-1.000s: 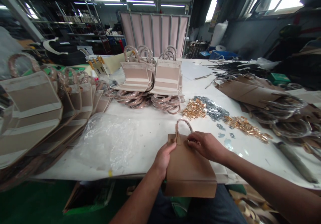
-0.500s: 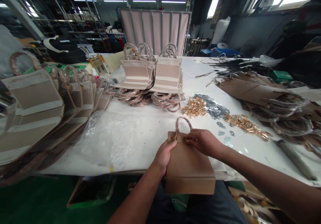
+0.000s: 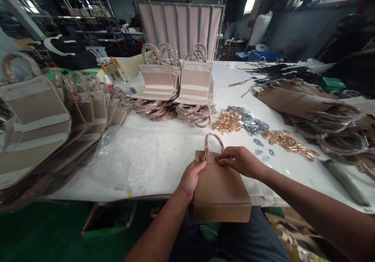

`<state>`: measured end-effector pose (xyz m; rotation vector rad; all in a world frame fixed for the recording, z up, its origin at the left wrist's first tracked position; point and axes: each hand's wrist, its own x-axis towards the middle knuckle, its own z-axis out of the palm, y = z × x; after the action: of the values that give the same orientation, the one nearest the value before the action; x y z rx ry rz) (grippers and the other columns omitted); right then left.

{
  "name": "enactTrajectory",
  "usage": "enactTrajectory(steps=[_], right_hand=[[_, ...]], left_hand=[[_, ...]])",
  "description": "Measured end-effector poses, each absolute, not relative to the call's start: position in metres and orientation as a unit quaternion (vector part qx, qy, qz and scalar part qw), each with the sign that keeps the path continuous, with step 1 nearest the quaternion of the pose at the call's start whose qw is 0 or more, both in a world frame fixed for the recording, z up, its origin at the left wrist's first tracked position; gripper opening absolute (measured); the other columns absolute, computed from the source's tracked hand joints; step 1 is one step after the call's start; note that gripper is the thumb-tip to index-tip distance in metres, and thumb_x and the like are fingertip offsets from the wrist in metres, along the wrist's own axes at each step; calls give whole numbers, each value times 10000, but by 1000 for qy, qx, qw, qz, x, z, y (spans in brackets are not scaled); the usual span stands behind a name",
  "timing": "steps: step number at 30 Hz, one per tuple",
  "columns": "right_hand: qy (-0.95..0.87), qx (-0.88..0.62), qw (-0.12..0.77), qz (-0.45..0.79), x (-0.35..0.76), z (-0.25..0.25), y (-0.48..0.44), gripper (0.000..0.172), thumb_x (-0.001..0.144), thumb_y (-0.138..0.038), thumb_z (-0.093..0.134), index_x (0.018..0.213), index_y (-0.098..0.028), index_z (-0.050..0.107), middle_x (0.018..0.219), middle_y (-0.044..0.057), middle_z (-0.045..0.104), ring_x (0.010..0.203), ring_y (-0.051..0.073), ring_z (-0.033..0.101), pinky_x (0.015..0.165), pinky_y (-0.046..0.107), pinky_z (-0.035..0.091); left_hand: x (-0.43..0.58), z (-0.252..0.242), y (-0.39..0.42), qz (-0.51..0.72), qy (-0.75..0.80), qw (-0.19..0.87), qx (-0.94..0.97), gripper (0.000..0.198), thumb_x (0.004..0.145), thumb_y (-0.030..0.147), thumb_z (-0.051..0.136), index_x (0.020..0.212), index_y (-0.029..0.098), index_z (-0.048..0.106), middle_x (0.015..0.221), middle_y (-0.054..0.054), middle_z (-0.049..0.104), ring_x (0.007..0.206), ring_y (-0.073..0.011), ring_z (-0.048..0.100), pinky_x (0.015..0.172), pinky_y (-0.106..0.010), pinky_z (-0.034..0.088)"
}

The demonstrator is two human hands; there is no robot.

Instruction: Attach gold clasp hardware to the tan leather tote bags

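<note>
A brown handbag panel (image 3: 221, 185) with a plastic-wrapped loop handle (image 3: 215, 137) rests against the table's front edge, its lower end over my lap. My left hand (image 3: 190, 178) is closed on its upper left side, thumb on the front beside the handle tab. My right hand (image 3: 241, 161) is pinched at the upper front, just right of that tab. Between its fingertips shows a glint of a small gold metal fitting (image 3: 217, 158), partly hidden by the fingers. Beyond the handle lie a heap of gold fittings (image 3: 227, 121) and grey metal plates (image 3: 249, 122).
Stacked beige bag pieces with wrapped handles stand at the left (image 3: 35, 125) and in the middle back (image 3: 193, 82). Clear plastic sheeting (image 3: 125, 156) lies left of my hands. On the right are more brown bag pieces (image 3: 295, 101) and a dark rod-like tool (image 3: 345, 182).
The camera view has shifted slightly. My right fingers have moved a little on the upper front of the bag panel; my left hand keeps its grip.
</note>
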<state>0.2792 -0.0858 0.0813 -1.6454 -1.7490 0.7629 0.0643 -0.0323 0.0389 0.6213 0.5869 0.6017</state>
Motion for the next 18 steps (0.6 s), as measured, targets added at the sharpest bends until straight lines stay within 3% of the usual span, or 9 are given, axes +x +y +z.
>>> enactTrajectory(steps=[8, 14, 18], right_hand=[[-723, -603, 272, 200, 271, 76, -81, 119, 929, -209, 679, 902, -240, 791, 876, 15, 692, 827, 205, 659, 737, 293, 481], [-738, -629, 203, 137, 278, 76, -90, 168, 991, -210, 644, 951, -266, 797, 879, 23, 690, 817, 209, 672, 734, 298, 484], [-743, -607, 241, 151, 260, 75, -88, 204, 1053, -300, 606, 958, -261, 783, 927, 41, 712, 821, 221, 688, 742, 316, 541]], left_hand=[[61, 38, -30, 287, 301, 861, 293, 539, 768, 334, 845, 1220, 75, 708, 1044, -156, 769, 923, -326, 753, 862, -387, 585], [74, 32, -30, 281, 274, 880, 268, 497, 753, 302, 856, 1178, 82, 724, 1026, -145, 769, 1013, -346, 734, 920, -407, 571], [56, 39, -31, 302, 287, 870, 263, 416, 829, 339, 830, 1130, 74, 718, 1037, -153, 747, 1017, -322, 717, 921, -421, 582]])
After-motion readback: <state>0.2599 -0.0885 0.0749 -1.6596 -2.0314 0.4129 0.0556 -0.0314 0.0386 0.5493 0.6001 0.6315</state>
